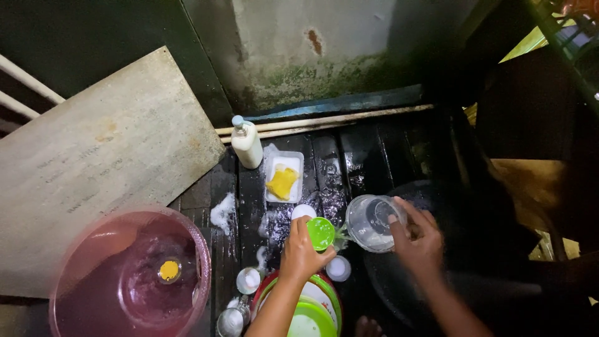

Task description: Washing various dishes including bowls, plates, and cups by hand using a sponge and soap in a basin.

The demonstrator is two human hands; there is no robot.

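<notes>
— What sits far back on the wet dark planks (324,165)?

— A white bottle (246,143) with a pale cap, and just right of it a white tray (293,163) holding a yellow sponge (282,182).

— And on the left?

— A large grey board (100,156) leaning, with a pink translucent basin (128,274) near it. Right of the basin lie small round lids (248,279), and stacked red, white and green plates (315,306) at the near edge.

Wet dark plank floor (368,156) beyond the fingers (315,254), with white bottle (247,143), sponge tray (284,177), pink basin (128,274) and stacked plates (312,309).
</notes>
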